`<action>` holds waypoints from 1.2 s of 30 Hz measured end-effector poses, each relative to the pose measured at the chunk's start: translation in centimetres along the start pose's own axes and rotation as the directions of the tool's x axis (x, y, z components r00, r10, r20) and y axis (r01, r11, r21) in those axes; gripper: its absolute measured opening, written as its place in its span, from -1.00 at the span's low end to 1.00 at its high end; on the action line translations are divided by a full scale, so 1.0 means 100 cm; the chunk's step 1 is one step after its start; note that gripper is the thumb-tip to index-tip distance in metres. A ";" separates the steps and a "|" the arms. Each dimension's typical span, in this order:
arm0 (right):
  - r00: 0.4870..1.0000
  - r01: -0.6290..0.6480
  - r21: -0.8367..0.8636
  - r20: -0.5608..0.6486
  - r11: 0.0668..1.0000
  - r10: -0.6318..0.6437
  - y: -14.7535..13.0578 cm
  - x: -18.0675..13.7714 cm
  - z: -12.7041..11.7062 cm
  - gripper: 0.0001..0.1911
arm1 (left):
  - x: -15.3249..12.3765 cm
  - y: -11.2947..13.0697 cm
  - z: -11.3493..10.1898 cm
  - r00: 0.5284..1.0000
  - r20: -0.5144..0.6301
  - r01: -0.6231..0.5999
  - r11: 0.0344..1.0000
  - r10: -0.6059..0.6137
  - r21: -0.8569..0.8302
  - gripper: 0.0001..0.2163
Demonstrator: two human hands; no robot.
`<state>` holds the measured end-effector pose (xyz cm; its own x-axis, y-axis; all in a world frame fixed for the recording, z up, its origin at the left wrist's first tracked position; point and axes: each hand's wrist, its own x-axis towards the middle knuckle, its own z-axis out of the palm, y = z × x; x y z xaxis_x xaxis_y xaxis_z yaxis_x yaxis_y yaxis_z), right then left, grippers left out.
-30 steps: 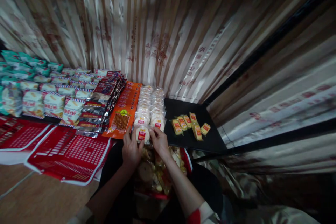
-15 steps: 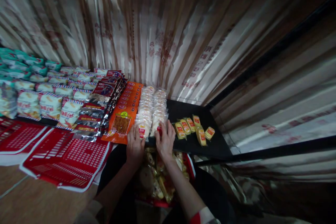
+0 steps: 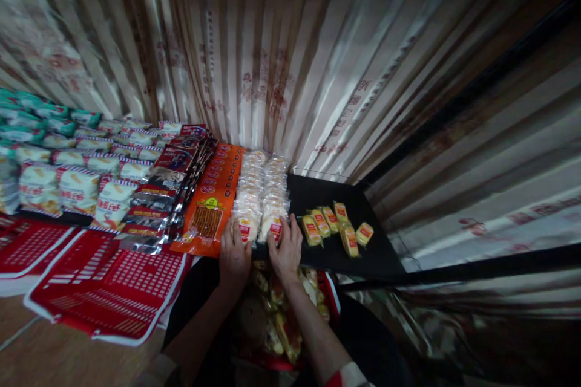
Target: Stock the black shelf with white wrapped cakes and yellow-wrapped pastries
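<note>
Two rows of round white cakes in clear wrappers (image 3: 261,190) run back along a black shelf (image 3: 363,254). My left hand (image 3: 235,252) rests its fingers against the front of the left row. My right hand (image 3: 285,248) lies with spread fingers on the front packet of the right row. Neither hand is lifting a packet. Just right of my right hand lie several small yellow packets (image 3: 336,225). Below my arms a red basket (image 3: 329,293) holds mixed snack packets.
Left of the cakes lie orange snack packs (image 3: 213,202), a stack of dark foil packs (image 3: 167,184), then white-and-red bags (image 3: 77,178) and teal packs (image 3: 27,118). Red hanging price strips (image 3: 104,278) edge the shelf. Striped foil sheeting (image 3: 290,60) backs everything.
A cake packet held at the shelf front a second ago now sits at the front of the rows. Both hands moved forward onto the rows. The view shifted slightly.
</note>
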<state>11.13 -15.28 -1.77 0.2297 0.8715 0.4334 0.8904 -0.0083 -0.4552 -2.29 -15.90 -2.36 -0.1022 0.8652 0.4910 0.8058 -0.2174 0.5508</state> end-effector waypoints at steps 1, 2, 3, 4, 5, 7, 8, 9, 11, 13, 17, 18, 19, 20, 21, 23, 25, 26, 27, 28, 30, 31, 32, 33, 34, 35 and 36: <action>1.000 0.005 0.003 -0.010 1.000 -0.005 -0.001 0.001 -0.002 -0.47 | 0.000 0.000 0.000 1.000 -0.008 -0.007 1.000 0.007 -0.007 -0.51; 1.000 0.017 0.004 -0.023 1.000 -0.017 -0.003 0.003 -0.005 -0.46 | -0.001 0.000 0.000 1.000 -0.021 -0.016 1.000 0.016 -0.016 -0.51; 0.999 0.038 0.001 -0.033 0.999 -0.038 -0.006 0.006 -0.008 -0.47 | -0.002 0.000 0.000 0.999 -0.036 -0.024 0.999 0.023 -0.024 -0.52; 0.997 0.071 -0.005 -0.039 0.997 -0.071 -0.010 0.011 -0.010 -0.49 | -0.003 0.000 0.001 0.998 -0.052 -0.030 0.999 0.029 -0.026 -0.54; 0.993 0.115 -0.013 -0.034 0.993 -0.115 -0.015 0.017 -0.013 -0.52 | -0.004 0.000 0.001 0.997 -0.066 -0.032 0.999 0.031 -0.022 -0.57; 0.974 0.228 -0.019 0.009 0.973 -0.228 -0.026 0.036 -0.016 -0.57 | -0.006 0.000 0.002 0.996 -0.082 -0.045 0.999 0.045 0.009 -0.66; 0.956 0.289 -0.016 0.059 0.957 -0.288 -0.033 0.047 -0.016 -0.57 | -0.006 0.000 0.002 0.995 -0.083 -0.057 0.998 0.059 0.031 -0.69; 0.938 0.333 -0.014 0.107 0.943 -0.330 -0.039 0.058 -0.014 -0.56 | -0.006 0.000 0.002 0.994 -0.083 -0.067 0.996 0.072 0.055 -0.72; 0.902 0.390 -0.006 0.201 0.921 -0.381 -0.051 0.081 -0.008 -0.53 | -0.006 0.000 0.002 0.993 -0.076 -0.082 0.992 0.089 0.097 -0.75; 0.873 0.414 -0.005 0.284 0.910 -0.396 -0.059 0.098 0.001 -0.54 | -0.004 0.000 0.001 0.994 -0.059 -0.081 0.989 0.089 0.127 -0.76; 0.855 0.412 -0.005 0.349 0.911 -0.384 -0.064 0.111 0.016 -0.59 | -0.002 0.000 0.001 0.997 -0.040 -0.064 0.990 0.070 0.124 -0.75; 0.857 0.407 -0.003 0.346 0.913 -0.381 -0.063 0.111 0.018 -0.60 | -0.001 0.000 0.001 0.997 -0.045 -0.061 0.991 0.067 0.117 -0.76; 0.861 0.402 -0.002 0.341 0.916 -0.377 -0.062 0.110 0.019 -0.62 | -0.001 0.000 0.002 0.996 -0.054 -0.058 0.992 0.064 0.110 -0.76; 0.864 0.399 -0.002 0.338 0.917 -0.375 -0.062 0.109 0.019 -0.62 | 0.000 0.000 0.003 0.996 -0.064 -0.058 0.993 0.065 0.106 -0.76; 0.864 0.397 -0.002 0.337 0.918 -0.374 -0.062 0.109 0.018 -0.63 | 0.000 0.000 0.004 0.995 -0.071 -0.061 0.993 0.069 0.103 -0.77; 0.863 0.403 0.004 0.331 0.915 -0.382 -0.062 0.110 0.017 -0.63 | 0.001 -0.001 0.006 0.993 -0.085 -0.069 0.992 0.078 0.106 -0.76; 0.869 0.406 0.013 0.305 0.914 -0.390 -0.064 0.115 0.016 -0.64 | 0.002 -0.003 0.008 0.990 -0.095 -0.094 0.990 0.104 0.106 -0.75; 0.876 0.401 0.017 0.286 0.916 -0.389 -0.066 0.119 0.016 -0.64 | 0.002 -0.005 0.009 0.987 -0.102 -0.114 0.988 0.124 0.104 -0.75; 0.883 0.393 0.020 0.271 0.919 -0.384 -0.067 0.124 0.017 -0.64 | 0.002 -0.006 0.010 0.983 -0.113 -0.131 0.986 0.142 0.103 -0.74; 0.889 0.385 0.018 0.262 0.923 -0.376 -0.068 0.129 0.018 -0.64 | 0.001 -0.007 0.010 0.980 -0.123 -0.145 0.984 0.157 0.103 -0.73; 0.895 0.367 -0.001 0.271 0.930 -0.353 -0.070 0.141 0.023 -0.61 | 0.000 -0.007 0.011 0.976 -0.138 -0.153 0.982 0.168 0.111 -0.72; 0.894 0.360 -0.018 0.293 0.933 -0.340 -0.071 0.146 0.026 -0.58 | 0.000 -0.007 0.011 0.976 -0.141 -0.149 0.982 0.165 0.118 -0.71; 0.888 0.355 -0.037 0.325 0.934 -0.325 -0.072 0.151 0.029 -0.56 | -0.001 -0.006 0.011 0.977 -0.139 -0.143 0.982 0.160 0.125 -0.71; 0.881 0.348 -0.054 0.360 0.936 -0.306 -0.073 0.156 0.032 -0.56 | -0.001 -0.005 0.011 0.978 -0.136 -0.138 0.982 0.156 0.131 -0.71; 0.872 0.342 -0.069 0.396 0.937 -0.289 -0.074 0.160 0.035 -0.57 | -0.002 -0.004 0.011 0.980 -0.130 -0.134 0.981 0.152 0.137 -0.71; 0.862 0.337 -0.080 0.427 0.938 -0.274 -0.075 0.163 0.038 -0.59 | -0.002 -0.003 0.010 0.981 -0.122 -0.131 0.981 0.148 0.142 -0.72; 0.853 0.332 -0.086 0.452 0.939 -0.261 -0.076 0.166 0.040 -0.61 | -0.002 -0.002 0.010 0.983 -0.115 -0.129 0.981 0.146 0.145 -0.72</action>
<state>6.64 1.22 5.79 -0.2137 0.9673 0.1370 0.9464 0.2397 -0.2164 -1.84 -15.55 -3.20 -0.0500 0.7661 0.6408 0.8883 -0.2591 0.3791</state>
